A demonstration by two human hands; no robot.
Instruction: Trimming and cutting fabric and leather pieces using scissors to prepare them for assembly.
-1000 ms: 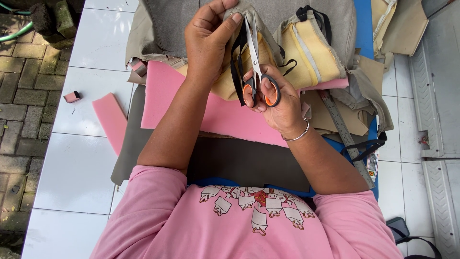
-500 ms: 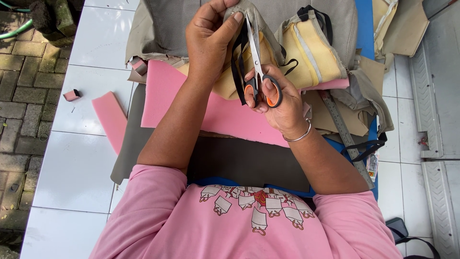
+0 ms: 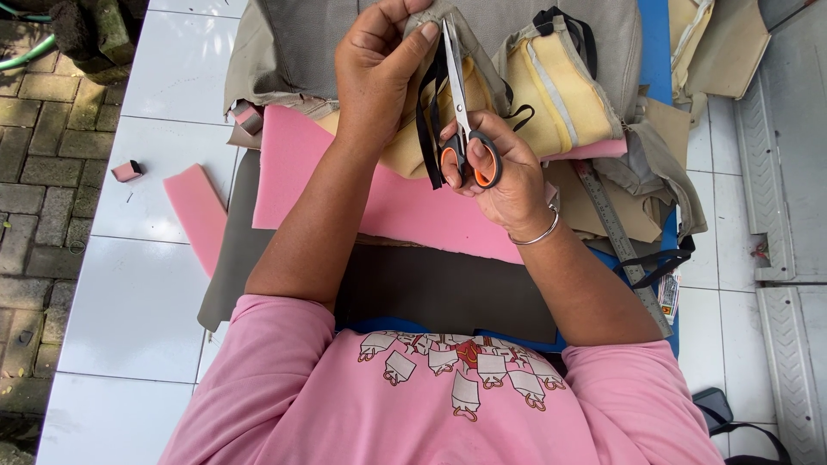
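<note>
Black strap [image 3: 428,129], held above the pink foam [image 3: 379,198]: left hand [image 3: 375,73] raised, its grip pinching the strap; right hand [image 3: 500,168] clenched on orange-handled scissors [image 3: 461,129], blades up. Pose unchanged from half a second earlier.

The person wears a pink short-sleeved shirt [image 3: 345,405]. The sleeves end above the elbows, leaving both forearms bare. Across the chest runs a printed picture [image 3: 457,366] of a row of small white figures with red and dark outlines, grouped around a red middle part. On the wrist of the right hand [image 3: 504,176] sits a thin silver bangle [image 3: 538,234]. The left hand [image 3: 375,73] carries no ring or band that shows.
</note>
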